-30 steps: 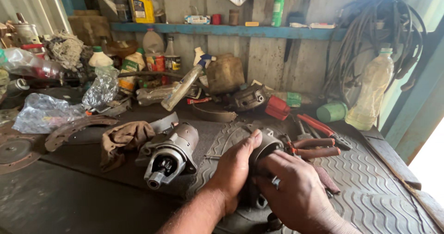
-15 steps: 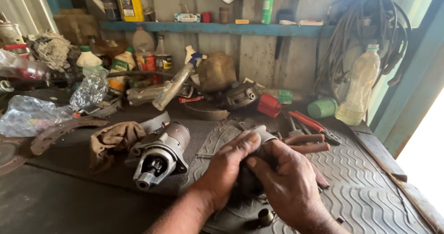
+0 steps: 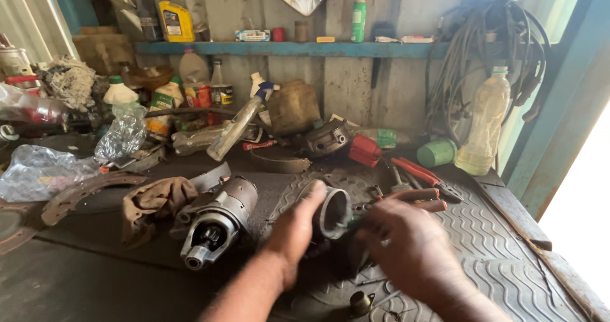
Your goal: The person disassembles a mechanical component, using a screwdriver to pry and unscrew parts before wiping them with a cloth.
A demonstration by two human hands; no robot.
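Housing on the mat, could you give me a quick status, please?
Left hand gripping housing. Right hand at its rim. Starter beside, apart.

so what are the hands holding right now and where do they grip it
A dark metal cylinder housing. The left hand grips its outer wall on the left side, thumb near the open rim. The right hand meets it from the right; its exact hold is hidden.

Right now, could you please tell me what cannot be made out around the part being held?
Head view:
- Dark metal cylindrical housing: lower half hidden by both hands.
- Right hand: blurred, fingertips unclear.
- Left hand: palm side hidden.
- Small round metal cap: too small to identify.
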